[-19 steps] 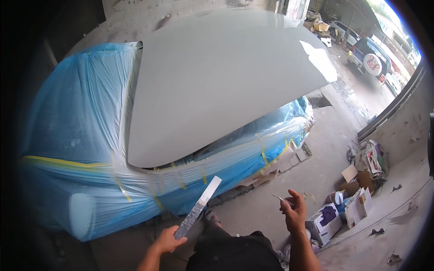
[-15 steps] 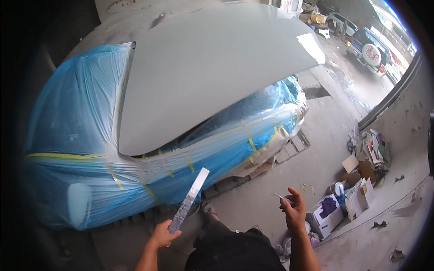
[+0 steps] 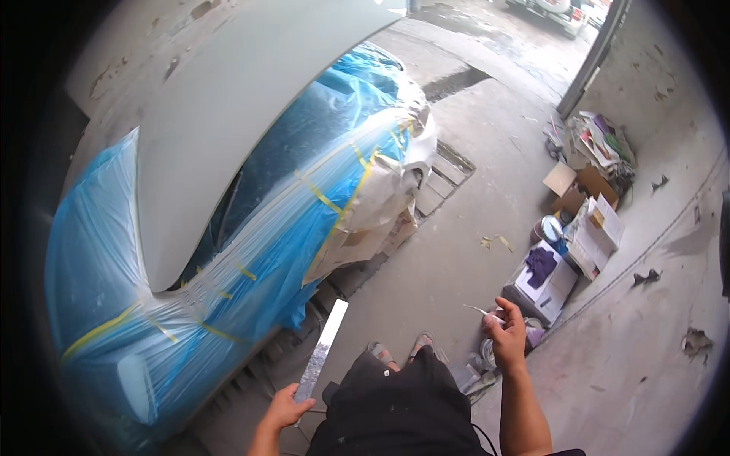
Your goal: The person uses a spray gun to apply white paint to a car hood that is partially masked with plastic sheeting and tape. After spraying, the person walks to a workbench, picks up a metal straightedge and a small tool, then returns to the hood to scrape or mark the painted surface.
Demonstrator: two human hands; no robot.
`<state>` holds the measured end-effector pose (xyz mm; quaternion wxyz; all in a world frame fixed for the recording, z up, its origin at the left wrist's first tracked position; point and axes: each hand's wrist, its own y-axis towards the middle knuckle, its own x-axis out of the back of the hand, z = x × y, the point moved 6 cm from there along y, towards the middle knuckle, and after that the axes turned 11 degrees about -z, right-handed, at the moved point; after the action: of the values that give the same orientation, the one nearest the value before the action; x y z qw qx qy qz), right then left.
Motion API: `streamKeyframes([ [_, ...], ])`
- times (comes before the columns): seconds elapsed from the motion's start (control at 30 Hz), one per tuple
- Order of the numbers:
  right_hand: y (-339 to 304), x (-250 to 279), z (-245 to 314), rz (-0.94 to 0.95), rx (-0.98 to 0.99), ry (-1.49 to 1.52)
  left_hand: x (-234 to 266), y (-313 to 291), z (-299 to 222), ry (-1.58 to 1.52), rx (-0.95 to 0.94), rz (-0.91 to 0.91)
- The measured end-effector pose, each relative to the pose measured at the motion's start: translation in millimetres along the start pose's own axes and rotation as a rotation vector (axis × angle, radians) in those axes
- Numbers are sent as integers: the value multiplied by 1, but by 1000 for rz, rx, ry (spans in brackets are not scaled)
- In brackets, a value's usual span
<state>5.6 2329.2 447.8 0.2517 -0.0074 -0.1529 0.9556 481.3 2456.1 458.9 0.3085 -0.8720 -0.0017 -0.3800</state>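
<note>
My left hand [image 3: 287, 408] is closed round the lower end of a long flat sanding strip [image 3: 322, 351], pale at its tip and speckled grey further down. It points up and slightly right, apart from the car. My right hand [image 3: 509, 338] pinches a thin whitish stick-like piece [image 3: 476, 309], too small to make out exactly; its forefinger is raised. To the left stands a car with a raised matt grey bonnet [image 3: 205, 114]. Blue plastic sheeting [image 3: 91, 220], fixed with yellow tape [image 3: 99, 334], covers its windscreen and side. Neither hand touches the car.
By the right wall [image 3: 631, 365] lie a white box [image 3: 549, 292] with a purple cloth [image 3: 541, 266], a paint tin [image 3: 547, 228], opened cartons [image 3: 597, 235] and a paper heap [image 3: 601, 144]. A slatted floor channel [image 3: 449, 171] runs beside the car. Another vehicle [image 3: 551, 11] stands outside.
My view has turned right and downward, so the car shifts left and my feet show fully. Both hands keep hold of the same things.
</note>
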Motion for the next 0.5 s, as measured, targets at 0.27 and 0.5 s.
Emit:
streamKeyframes([
  [0.27,-34,66,-35,-248,-119,64,-47,54,-18,90,-76,262],
  [0.5,-6,113,-58,-370,-190,141,-89,87,-100,113,-84,351],
])
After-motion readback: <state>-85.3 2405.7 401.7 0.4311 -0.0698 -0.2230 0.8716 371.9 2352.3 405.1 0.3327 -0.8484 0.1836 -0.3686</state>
